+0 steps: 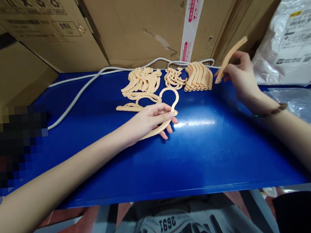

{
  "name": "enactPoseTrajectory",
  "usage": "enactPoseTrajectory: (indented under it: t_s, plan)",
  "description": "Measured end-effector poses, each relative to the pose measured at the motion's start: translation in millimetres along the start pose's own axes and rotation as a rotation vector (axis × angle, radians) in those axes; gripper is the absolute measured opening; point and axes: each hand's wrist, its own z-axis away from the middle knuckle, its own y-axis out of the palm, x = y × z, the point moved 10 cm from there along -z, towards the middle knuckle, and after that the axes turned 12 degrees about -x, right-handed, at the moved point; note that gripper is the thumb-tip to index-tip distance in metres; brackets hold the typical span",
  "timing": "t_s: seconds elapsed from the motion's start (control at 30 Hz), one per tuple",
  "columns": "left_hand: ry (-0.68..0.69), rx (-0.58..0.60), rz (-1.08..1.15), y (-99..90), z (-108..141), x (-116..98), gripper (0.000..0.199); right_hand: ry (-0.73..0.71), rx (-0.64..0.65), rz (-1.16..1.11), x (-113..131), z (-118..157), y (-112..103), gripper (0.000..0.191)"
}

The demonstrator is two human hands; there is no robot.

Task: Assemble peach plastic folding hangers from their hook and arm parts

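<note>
My left hand (158, 118) is closed on a beige hook piece (176, 97) joined to a curved arm that runs down and left beneath the palm. Off to the right, my right hand (238, 68) pinches a single curved beige arm piece (230, 57), raised above the table. Between the hands, farther back, lie a row of curved arm pieces (198, 78) and a small heap of hooks (174, 77). A larger pile of curved pieces (143, 79) is behind my left hand, with assembled hanger-like pieces (129, 107) in front of it.
The blue table (149, 171) has a white cable (75, 101) along its back and left. Cardboard boxes (143, 24) stand behind. A white plastic-wrapped package (286, 41) and a clear plastic bag (302, 106) are at the right.
</note>
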Motion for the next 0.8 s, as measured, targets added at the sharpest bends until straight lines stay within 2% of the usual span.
enactPoseTrajectory:
  t_s: [0.13,0.2,0.3,0.37,0.53,0.63,0.7,0.8]
  plan:
    - [-0.012,-0.047,0.025,-4.2,-1,0,0.014,0.165,0.106,-0.316,18,20,8,0.04]
    - [-0.015,-0.064,0.034,-6.0,-1,1,0.016,0.298,0.196,-0.43,21,36,17,0.035]
    - [-0.039,-0.065,0.037,-6.2,1,4,0.02,0.379,0.438,-0.487,31,66,38,0.02]
    - [-0.06,-0.057,0.032,-5.0,2,6,0.022,0.303,0.58,-0.421,39,84,47,0.016]
    - [-0.051,-0.091,0.024,-7.6,1,6,0.022,0.08,0.737,-0.325,54,116,56,0.019]
    - [-0.017,-0.114,0.043,-12.7,-2,4,0.02,-0.068,0.808,-0.27,61,132,60,0.015]
    - [0.006,-0.133,0.061,-17.1,-3,2,0.019,-0.155,0.846,-0.212,62,140,63,0.019]
    - [0.016,-0.163,0.061,-22.2,-5,0,0.019,-0.289,0.834,-0.109,61,144,63,0.027]
